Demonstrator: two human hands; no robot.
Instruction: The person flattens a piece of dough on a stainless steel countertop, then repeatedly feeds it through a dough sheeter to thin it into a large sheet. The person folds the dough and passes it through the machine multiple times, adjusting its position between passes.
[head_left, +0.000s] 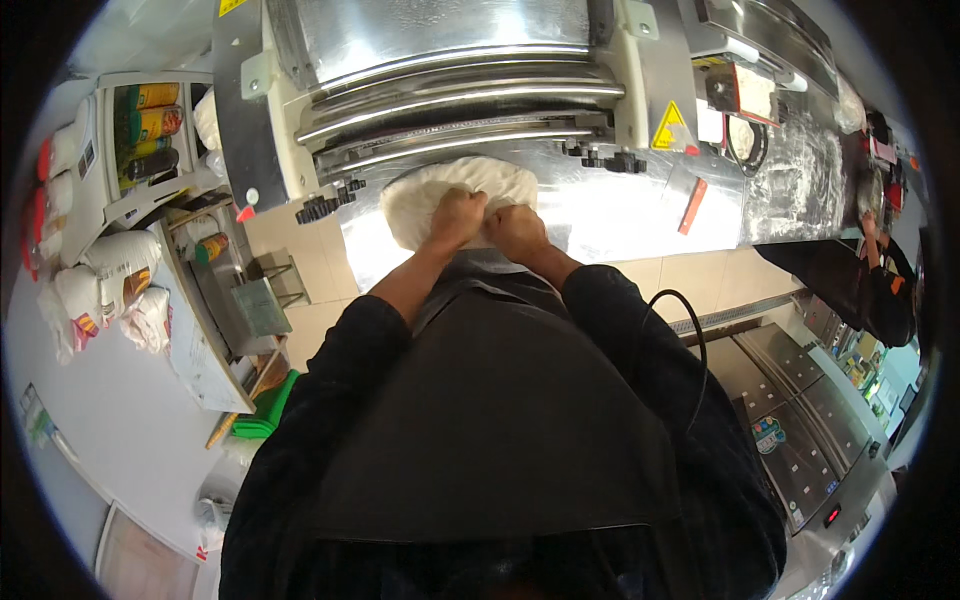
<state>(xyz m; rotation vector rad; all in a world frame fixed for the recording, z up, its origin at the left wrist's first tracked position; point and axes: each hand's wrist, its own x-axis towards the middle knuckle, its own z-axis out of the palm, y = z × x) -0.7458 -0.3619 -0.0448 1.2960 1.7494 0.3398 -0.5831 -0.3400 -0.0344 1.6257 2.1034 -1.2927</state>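
Note:
A thick slab of pale dough (420, 196) lies on the shiny steel worktop (615, 214) in front of me. My left hand (456, 215) is curled into a fist and presses on the dough near its middle. Close beside it, my right hand (519, 234), also in a fist, bears on the dough's near right part. The undersides of both fists are hidden, and I see no dough between the fingers. Just beyond the dough stands a dough sheeter with steel rollers (457, 105) and black knobs at its sides.
A bench scraper with a red handle (692, 206) lies right of the dough. Farther right is a flour-dusted worktop (796, 176), with another person (874, 277) beyond. At left are a green stool (260, 307) and a shelf unit (196, 322). Steel refrigerator doors (795, 405) stand behind me at right.

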